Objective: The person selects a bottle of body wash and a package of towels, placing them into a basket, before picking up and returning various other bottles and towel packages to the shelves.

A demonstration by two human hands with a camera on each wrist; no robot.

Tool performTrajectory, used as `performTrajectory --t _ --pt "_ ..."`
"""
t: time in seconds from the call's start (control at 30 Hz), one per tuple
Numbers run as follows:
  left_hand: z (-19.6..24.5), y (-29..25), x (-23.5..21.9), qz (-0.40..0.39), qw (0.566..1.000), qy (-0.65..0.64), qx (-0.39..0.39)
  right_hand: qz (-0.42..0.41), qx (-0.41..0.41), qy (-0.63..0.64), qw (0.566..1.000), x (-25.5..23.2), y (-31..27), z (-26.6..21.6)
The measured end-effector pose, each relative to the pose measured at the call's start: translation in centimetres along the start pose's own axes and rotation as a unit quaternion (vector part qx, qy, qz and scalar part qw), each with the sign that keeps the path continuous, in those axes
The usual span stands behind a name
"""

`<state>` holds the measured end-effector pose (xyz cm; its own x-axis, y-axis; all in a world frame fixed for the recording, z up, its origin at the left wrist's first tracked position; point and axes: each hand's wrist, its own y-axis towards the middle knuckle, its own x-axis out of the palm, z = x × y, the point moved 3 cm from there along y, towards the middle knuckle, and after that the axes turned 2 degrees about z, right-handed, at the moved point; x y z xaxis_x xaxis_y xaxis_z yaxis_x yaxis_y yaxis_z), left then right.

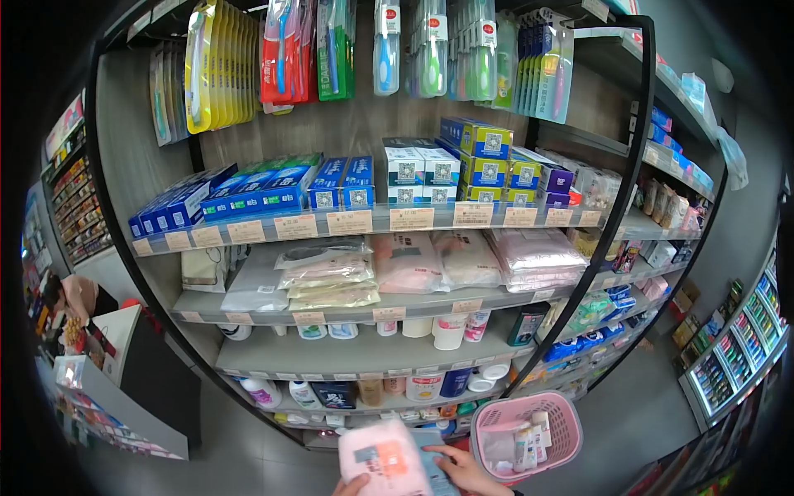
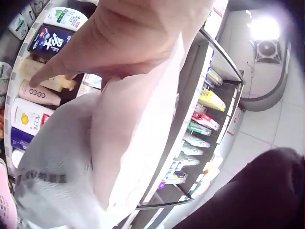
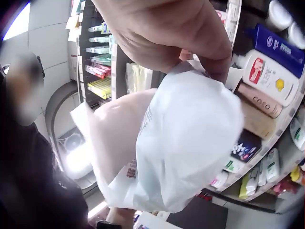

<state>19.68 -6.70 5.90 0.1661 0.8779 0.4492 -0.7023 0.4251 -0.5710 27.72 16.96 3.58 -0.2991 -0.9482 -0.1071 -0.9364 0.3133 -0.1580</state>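
Observation:
My left hand (image 1: 354, 486) holds a pink packaged towel (image 1: 385, 455) by its lower left side, the thumb over the front. The pack has a grey and orange print. Behind and right of it is a pale blue packaged towel (image 1: 438, 463), which my right hand (image 1: 465, 474) grips at its edge. In the left wrist view, the left hand (image 2: 128, 38) reaches over the top of the pink pack (image 2: 128, 138). From the right wrist, the right hand (image 3: 176, 33) pinches the upper edge of the blue pack (image 3: 190, 129), fingertips partly hidden by the wrapper.
A pink basket (image 1: 571, 417) with bottles and packs inside stands right of my hands. Ahead rises a shelf unit with toothpaste boxes (image 1: 343, 182), bagged towels (image 1: 405, 260) and bottles (image 1: 426, 387). Hanging toothbrushes (image 1: 219, 70) fill the top. Someone (image 1: 78, 298) is by a counter (image 1: 124, 339) at left.

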Motion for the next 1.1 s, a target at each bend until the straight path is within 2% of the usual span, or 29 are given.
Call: performTrajectory --t 0.07,0.13,0.17,0.2,0.27,0.3,0.33,0.37,0.4,0.43,0.47,0.53,0.57,0.6,0.67,0.73,0.87,1.0,1.1 --pt "0.0 0.1 1.0 -0.052 0.993 0.091 0.045 -0.019 -0.004 -0.005 1.0 1.6 0.9 1.2" --pt "-0.9 0.8 0.1 -0.076 0.994 0.072 0.03 -0.081 0.046 0.186 0.978 3.0 1.5 3.0" --pt "-1.5 1.7 -0.5 -0.098 0.991 0.074 0.057 -0.081 0.086 0.223 0.968 3.2 1.5 2.1" --pt "-1.9 2.5 -1.2 -0.119 0.986 0.075 0.084 -0.083 0.083 0.224 0.968 3.2 1.1 0.8" --pt "-0.3 1.7 -0.9 -0.092 0.989 0.08 0.086 -0.124 0.232 0.286 0.921 3.4 -0.4 -3.3" --pt "0.1 1.7 -1.0 -0.078 0.988 0.09 0.097 -0.147 0.219 0.338 0.903 3.7 0.2 -1.8" --pt "0.4 1.7 -1.1 -0.065 0.987 0.099 0.107 -0.15 0.219 0.338 0.903 3.8 0.4 -2.7" --pt "0.3 1.9 -1.5 -0.062 0.987 0.099 0.108 -0.217 0.146 0.188 0.947 4.0 0.5 -4.0" --pt "-0.1 2.3 -2.3 -0.058 0.985 0.105 0.123 -0.276 0.068 0.032 0.958 4.4 0.5 -5.1" --pt "-0.6 2.9 -3.3 -0.054 0.983 0.112 0.139 -0.256 0.143 0.054 0.955 4.6 0.8 -5.2" --pt "-1.0 3.5 -4.2 -0.051 0.979 0.119 0.156 -0.259 0.14 0.054 0.954 4.6 1.7 -4.0" --pt "-1.3 4.4 -5.0 -0.044 0.972 0.13 0.191 -0.203 -0.02 -0.065 0.977 3.7 4.3 -1.3" --pt "0.0 3.5 -3.9 -0.042 0.972 0.129 0.194 -0.19 -0.086 -0.019 0.978 3.1 4.9 -3.9" --pt "1.6 2.2 -2.9 -0.025 0.971 0.094 0.219 -0.173 -0.007 0.0 0.985 1.6 5.0 -5.8" --pt "3.4 0.5 -1.8 -0.008 0.967 0.057 0.247 -0.159 0.081 0.054 0.982 -1.6 6.5 -8.0" --pt "4.7 0.0 -2.1 0.037 0.963 0.103 0.248 -0.101 0.009 0.165 0.981 -4.8 7.3 -11.8" --pt "4.0 0.9 -4.4 0.052 0.967 0.095 0.231 -0.036 -0.173 0.214 0.961 -10.0 8.1 -19.2" --pt "3.7 0.0 -3.1 0.053 0.966 0.078 0.24 0.059 -0.257 0.131 0.956 -12.0 13.0 -24.4" --pt "3.1 -0.1 -2.5 0.048 0.967 0.073 0.239 0.049 -0.298 0.1 0.948 -11.5 17.8 -27.6"
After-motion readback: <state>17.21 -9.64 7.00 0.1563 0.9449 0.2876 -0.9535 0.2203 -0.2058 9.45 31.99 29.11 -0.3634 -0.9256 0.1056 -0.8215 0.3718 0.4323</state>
